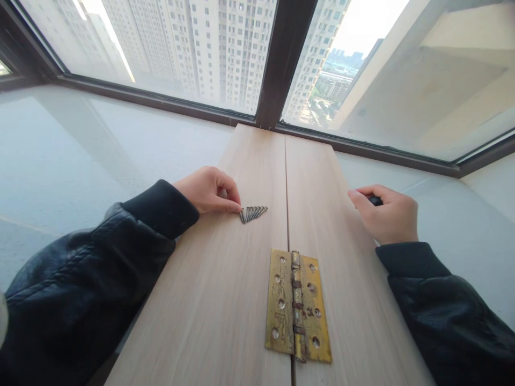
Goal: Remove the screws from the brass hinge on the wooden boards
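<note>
My left hand (217,192) rests on the left wooden board (209,289), thumb and forefinger pinched on the end screw of a small row of screws (253,213). The screws lie side by side, heads away from me. Closer to me, a worn brass hinge (298,305) lies flat across the seam, one leaf on each board. Its screw holes look unfilled. My right hand (386,212) is closed at the right edge of the right wooden board (346,300), around a black, rounded object (375,200). Most of that object is hidden in the fist.
The two boards lie side by side with a narrow gap and reach the dark window frame (267,69). A pale, glossy surface (100,155) shows on either side, lower than the boards. High-rise buildings stand beyond the glass.
</note>
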The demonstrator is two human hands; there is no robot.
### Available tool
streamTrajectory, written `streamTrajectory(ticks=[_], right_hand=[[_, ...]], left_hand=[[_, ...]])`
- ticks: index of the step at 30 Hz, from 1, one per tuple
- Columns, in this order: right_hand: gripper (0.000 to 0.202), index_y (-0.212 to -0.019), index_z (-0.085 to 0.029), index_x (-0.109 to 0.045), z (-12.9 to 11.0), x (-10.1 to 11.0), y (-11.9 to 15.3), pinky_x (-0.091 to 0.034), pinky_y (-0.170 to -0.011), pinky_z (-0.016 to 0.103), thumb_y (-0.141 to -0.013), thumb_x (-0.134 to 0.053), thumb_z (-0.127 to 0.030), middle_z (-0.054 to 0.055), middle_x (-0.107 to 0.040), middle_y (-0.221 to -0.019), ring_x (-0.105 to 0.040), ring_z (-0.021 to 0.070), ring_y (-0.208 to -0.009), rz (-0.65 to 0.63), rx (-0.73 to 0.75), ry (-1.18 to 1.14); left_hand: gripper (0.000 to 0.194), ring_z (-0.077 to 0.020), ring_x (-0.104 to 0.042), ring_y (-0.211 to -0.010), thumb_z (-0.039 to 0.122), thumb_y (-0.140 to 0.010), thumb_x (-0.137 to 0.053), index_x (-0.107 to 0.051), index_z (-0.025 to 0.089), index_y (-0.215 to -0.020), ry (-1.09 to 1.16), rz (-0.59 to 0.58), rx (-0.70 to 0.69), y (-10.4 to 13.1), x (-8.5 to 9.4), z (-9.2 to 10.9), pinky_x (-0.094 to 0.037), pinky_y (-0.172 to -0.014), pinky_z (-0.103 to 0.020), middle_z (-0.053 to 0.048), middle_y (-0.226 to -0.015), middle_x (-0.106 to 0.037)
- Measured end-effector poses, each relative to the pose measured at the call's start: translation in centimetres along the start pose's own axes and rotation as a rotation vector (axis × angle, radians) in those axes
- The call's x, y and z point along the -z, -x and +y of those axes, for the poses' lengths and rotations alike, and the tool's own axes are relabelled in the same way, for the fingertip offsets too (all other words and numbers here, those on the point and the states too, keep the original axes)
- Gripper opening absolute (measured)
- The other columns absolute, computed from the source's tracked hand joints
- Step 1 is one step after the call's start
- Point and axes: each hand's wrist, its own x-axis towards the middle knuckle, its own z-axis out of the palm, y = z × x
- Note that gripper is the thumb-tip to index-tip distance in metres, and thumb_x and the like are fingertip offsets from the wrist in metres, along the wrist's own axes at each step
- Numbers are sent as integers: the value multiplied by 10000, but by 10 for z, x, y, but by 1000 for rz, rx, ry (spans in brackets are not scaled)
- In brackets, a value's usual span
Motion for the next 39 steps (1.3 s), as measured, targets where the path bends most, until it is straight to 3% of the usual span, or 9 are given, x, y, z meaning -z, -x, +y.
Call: streamTrajectory(ticks=[11,16,39], right_hand=[[230,-830,-127,-655,3,-3,1,-510,-752,320,-867,-660,-354,-9,-624,-729,-603,130,-711,-128,-30,21],[213,-828,-127,-657,0,-1,1,-507,-760,322,-864,-664,-337,-10,-624,-727,-601,131,-715,-130,-26,21],[269,-856,-124,-643,1,-2,2,-512,-739,313,-895,-622,-390,-3,-615,-748,-592,126,-702,-164,-12,15]], left_hand=[[274,-116,-511,-580,411,-722,-667,-744,149,-746,-19,3,26,2,1,1,-372,-539,-252,-41,-659,-648],[266,-110,-496,-575,403,-723,-669,-740,147,-740,-31,57,-13,1,0,2,-369,-538,-249,-34,-644,-638],[217,-102,-495,-592,359,-733,-648,-708,151,-727,-21,44,40,5,2,9,-370,-550,-231,-19,-652,-633]])
